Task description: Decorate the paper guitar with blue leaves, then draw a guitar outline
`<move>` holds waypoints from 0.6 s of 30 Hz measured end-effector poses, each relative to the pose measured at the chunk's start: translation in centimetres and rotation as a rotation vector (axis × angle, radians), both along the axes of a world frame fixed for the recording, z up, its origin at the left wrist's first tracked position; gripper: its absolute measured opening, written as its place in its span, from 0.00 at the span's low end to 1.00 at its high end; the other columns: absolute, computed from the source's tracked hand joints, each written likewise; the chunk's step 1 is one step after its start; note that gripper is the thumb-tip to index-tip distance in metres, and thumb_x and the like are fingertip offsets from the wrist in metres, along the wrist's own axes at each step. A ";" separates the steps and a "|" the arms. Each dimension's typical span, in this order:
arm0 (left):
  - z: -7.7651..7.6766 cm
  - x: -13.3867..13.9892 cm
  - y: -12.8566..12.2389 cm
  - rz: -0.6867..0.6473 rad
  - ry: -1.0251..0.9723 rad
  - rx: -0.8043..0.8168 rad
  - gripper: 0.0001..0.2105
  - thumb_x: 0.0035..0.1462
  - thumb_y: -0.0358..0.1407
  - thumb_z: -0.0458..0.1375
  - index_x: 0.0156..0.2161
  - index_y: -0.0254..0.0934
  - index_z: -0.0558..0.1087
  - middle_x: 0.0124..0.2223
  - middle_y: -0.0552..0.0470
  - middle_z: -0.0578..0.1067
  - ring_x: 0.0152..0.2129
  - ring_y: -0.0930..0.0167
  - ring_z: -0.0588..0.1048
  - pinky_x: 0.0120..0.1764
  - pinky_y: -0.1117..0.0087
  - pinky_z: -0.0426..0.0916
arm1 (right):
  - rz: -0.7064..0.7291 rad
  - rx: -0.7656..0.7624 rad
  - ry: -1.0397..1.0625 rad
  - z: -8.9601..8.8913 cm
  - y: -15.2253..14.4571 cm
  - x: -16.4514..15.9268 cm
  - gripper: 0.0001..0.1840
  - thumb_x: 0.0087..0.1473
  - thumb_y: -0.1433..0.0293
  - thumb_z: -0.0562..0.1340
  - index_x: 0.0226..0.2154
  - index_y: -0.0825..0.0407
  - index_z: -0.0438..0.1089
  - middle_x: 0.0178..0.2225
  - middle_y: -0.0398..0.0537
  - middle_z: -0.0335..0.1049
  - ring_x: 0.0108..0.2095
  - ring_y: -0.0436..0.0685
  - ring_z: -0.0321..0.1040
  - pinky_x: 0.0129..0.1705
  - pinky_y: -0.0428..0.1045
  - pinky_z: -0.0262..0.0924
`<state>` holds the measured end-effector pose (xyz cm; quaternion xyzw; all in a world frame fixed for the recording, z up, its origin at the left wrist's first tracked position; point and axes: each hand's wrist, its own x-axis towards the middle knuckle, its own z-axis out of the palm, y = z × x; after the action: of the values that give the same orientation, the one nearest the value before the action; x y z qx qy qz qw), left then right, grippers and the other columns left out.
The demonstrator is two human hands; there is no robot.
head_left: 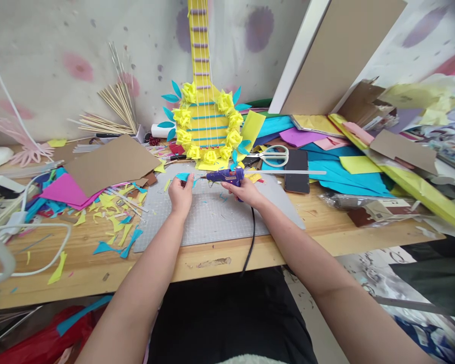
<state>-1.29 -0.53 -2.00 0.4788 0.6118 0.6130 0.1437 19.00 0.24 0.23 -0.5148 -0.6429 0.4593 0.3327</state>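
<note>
Pinched in my left hand (181, 193) is a small blue paper leaf (182, 176), held over the grey cutting mat (212, 222). My right hand (243, 191) grips a purple hot glue gun (224, 175), its nozzle pointing left, close to the leaf. A long white glue stick (288, 172) sticks out of the gun's back, and a black cord hangs down from its handle. Behind the hands, a yellow guitar model (208, 124) leans upright against the wall. Yellow paper roses and blue leaves ring its body.
White-handled scissors (276, 155) and a black phone (297, 173) lie at the right of the mat. Coloured paper sheets (345, 164) pile up farther right. Paper scraps (116, 217), brown cardboard (109, 164) and wooden skewers (117, 108) cover the left side.
</note>
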 end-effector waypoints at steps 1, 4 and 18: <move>0.0 0.0 0.0 -0.001 0.002 0.001 0.14 0.49 0.44 0.59 0.22 0.38 0.65 0.20 0.57 0.66 0.20 0.74 0.64 0.29 0.72 0.59 | -0.002 -0.003 -0.002 0.0 0.0 0.0 0.23 0.42 0.48 0.63 0.24 0.51 0.65 0.22 0.43 0.65 0.17 0.46 0.56 0.18 0.45 0.53; 0.0 0.0 0.0 -0.003 -0.006 0.002 0.14 0.50 0.44 0.59 0.22 0.38 0.65 0.20 0.57 0.66 0.20 0.74 0.63 0.29 0.72 0.59 | -0.004 -0.015 -0.006 0.1 0.0 -0.1 0.22 0.43 0.48 0.63 0.24 0.51 0.66 0.22 0.43 0.65 0.18 0.46 0.56 0.18 0.45 0.54; 0.6 0.1 -0.4 0.001 0.071 -0.025 0.14 0.49 0.41 0.60 0.20 0.38 0.64 0.19 0.58 0.65 0.18 0.75 0.61 0.27 0.72 0.55 | 0.011 -0.022 -0.003 0.0 0.1 -0.2 0.22 0.43 0.49 0.63 0.26 0.51 0.67 0.23 0.44 0.65 0.18 0.46 0.56 0.19 0.45 0.54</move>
<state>-1.21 -0.90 -1.45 0.4980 0.6243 0.5882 0.1275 18.84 0.29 0.26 -0.5156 -0.6411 0.4675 0.3235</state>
